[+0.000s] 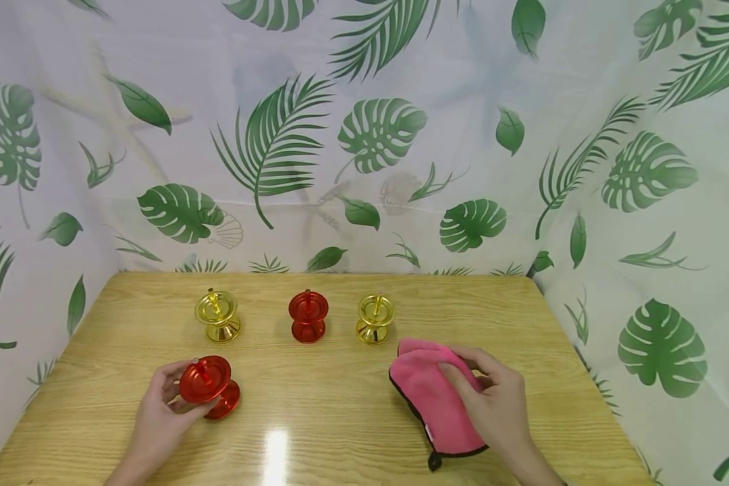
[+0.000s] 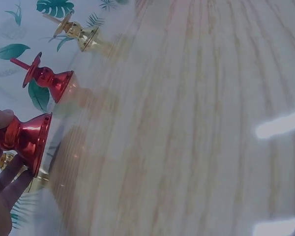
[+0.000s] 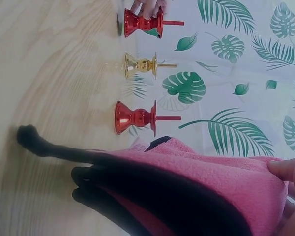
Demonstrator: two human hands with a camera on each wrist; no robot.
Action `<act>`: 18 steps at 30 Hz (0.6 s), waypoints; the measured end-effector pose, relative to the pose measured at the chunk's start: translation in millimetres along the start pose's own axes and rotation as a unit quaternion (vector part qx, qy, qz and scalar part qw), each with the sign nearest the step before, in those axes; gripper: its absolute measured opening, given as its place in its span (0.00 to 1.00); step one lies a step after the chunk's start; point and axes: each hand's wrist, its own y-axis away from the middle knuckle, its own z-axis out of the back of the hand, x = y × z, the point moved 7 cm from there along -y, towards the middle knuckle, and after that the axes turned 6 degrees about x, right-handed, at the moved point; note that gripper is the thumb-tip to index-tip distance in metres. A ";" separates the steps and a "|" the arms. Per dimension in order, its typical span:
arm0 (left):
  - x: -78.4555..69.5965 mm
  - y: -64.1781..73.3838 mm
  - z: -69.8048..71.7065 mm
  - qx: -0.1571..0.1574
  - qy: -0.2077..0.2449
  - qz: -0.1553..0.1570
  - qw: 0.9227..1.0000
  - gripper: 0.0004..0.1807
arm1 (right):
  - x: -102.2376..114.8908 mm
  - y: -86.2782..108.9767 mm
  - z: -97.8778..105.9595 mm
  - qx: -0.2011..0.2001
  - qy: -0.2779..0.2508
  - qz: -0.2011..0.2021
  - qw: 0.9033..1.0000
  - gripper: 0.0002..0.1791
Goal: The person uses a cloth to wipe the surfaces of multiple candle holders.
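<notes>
The left hand (image 1: pixel 163 410) is gripping 1 red candle holder (image 1: pixel 214 385), spike (image 1: pixel 201 370) pointing up, while the right hand (image 1: pixel 493 398) is pinching a pink cloth (image 1: pixel 433 391) well apart on the holder's right.

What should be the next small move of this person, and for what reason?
Probably, the right hand should bring the pink cloth toward the red candle holder in the left hand, perhaps to wipe it. The left hand grips this holder, the right hand holds the cloth, and the two things are apart.
</notes>
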 end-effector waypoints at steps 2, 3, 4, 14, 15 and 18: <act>2.5 0.6 2.3 -0.002 -0.007 0.006 1.000 0.42 | -0.6 0.2 0.2 0.001 0.001 -0.002 1.000 0.12; 4.0 0.7 3.4 -0.003 -0.011 0.008 1.000 0.42 | -0.8 0.3 0.4 0.001 0.002 -0.002 1.000 0.12; 5.3 1.0 4.5 -0.004 -0.016 0.010 1.000 0.42 | -0.9 0.3 0.4 0.001 0.003 -0.003 1.000 0.12; 12.1 0.1 8.9 -0.004 -0.041 0.008 0.999 0.41 | -1.6 0.5 0.3 0.004 0.004 -0.008 1.000 0.12; 12.0 0.4 9.0 -0.004 -0.041 0.006 0.999 0.41 | -1.8 0.6 0.2 0.004 0.004 -0.009 1.000 0.12; 10.7 0.9 8.6 -0.006 -0.039 -0.006 0.999 0.41 | -2.3 1.1 0.1 0.004 0.005 -0.011 1.000 0.12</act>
